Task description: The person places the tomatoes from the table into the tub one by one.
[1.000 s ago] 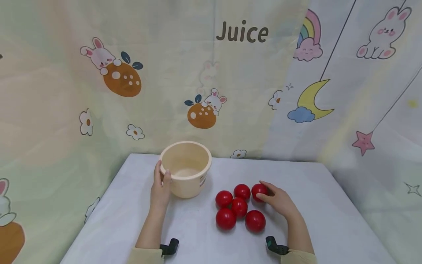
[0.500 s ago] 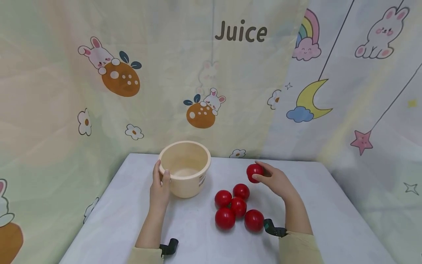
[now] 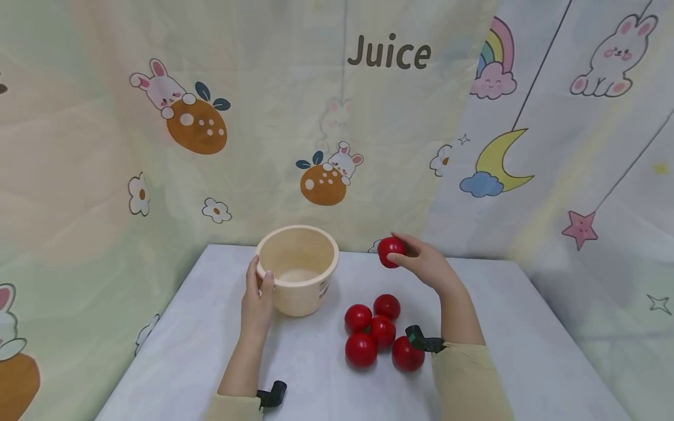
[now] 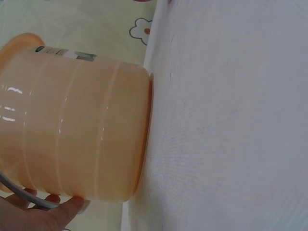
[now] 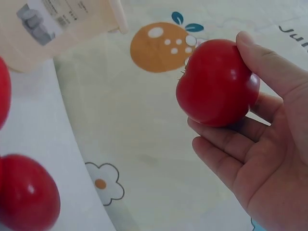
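Observation:
In the head view, a cream plastic bucket (image 3: 297, 298) stands upright at the back left of the table. My left hand (image 3: 258, 301) holds it at its left side. The left wrist view shows those fingers (image 4: 70, 209) against the bucket wall and the bucket's grey handle (image 4: 29, 195). My right hand (image 3: 429, 266) grips a red tomato (image 3: 391, 251) in the air, right of the bucket. In the right wrist view, the thumb and fingers sit around this tomato (image 5: 216, 84). Several more tomatoes (image 3: 382, 331) lie grouped on the table below, to the bucket's right.
A white-covered table (image 3: 316, 386) carries everything. Its back edge meets a printed cloth backdrop (image 3: 253, 117) with rabbits, flowers and the word Juice. One tomato (image 3: 408, 355) is partly covered by the black wrist camera (image 3: 421, 340) on the right arm.
My right hand has lifted a tomato off the table, from the group's right end, and carried it up and leftward. The left hand and the bucket stay where they were.

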Demonstrator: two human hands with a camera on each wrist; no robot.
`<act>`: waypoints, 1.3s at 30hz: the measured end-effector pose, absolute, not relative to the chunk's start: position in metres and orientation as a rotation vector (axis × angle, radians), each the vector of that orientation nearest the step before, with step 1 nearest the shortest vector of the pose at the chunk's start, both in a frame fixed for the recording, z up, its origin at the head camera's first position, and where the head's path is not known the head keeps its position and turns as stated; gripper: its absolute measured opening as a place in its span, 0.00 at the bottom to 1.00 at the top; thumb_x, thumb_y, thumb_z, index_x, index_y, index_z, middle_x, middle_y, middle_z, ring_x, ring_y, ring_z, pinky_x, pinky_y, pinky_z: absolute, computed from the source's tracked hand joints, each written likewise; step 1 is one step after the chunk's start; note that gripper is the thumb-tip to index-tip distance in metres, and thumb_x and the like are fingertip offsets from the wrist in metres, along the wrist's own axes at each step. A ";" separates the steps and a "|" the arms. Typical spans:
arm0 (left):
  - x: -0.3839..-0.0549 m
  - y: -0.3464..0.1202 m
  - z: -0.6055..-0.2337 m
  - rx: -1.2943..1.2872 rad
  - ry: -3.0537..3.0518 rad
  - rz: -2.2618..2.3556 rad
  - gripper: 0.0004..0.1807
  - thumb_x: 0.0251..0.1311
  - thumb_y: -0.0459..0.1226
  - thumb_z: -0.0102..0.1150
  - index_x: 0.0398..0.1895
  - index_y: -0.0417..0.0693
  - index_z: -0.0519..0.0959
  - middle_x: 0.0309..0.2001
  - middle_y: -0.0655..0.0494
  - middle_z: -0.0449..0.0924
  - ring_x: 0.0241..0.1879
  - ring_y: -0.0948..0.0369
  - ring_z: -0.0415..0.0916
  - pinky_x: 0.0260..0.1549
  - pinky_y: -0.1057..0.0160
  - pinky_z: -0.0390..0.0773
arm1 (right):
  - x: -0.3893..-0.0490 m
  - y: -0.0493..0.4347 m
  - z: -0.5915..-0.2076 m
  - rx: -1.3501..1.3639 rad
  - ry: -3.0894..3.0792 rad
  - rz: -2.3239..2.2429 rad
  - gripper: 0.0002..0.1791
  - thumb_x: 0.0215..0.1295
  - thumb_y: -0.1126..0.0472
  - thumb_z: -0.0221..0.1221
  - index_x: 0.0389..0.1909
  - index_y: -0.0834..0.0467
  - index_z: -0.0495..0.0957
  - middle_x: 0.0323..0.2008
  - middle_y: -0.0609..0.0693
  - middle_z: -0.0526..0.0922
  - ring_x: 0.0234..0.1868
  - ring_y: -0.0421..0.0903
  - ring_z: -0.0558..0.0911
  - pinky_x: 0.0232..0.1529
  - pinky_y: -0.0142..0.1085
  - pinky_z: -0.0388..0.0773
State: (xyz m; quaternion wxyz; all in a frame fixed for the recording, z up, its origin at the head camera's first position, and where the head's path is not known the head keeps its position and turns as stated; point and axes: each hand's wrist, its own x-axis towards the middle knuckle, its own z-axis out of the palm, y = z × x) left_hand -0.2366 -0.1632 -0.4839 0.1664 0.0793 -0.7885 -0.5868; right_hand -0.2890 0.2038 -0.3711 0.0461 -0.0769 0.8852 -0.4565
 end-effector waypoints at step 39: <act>-0.238 -0.164 -0.484 0.243 -2.261 -1.689 0.32 0.69 0.64 0.40 0.74 0.88 0.45 0.78 0.59 0.53 0.77 0.51 0.53 0.70 0.42 0.61 | -0.335 0.060 -0.351 -0.589 2.538 -1.130 0.35 0.56 0.39 0.67 0.66 0.37 0.72 0.58 0.45 0.78 0.61 0.48 0.73 0.57 0.52 0.78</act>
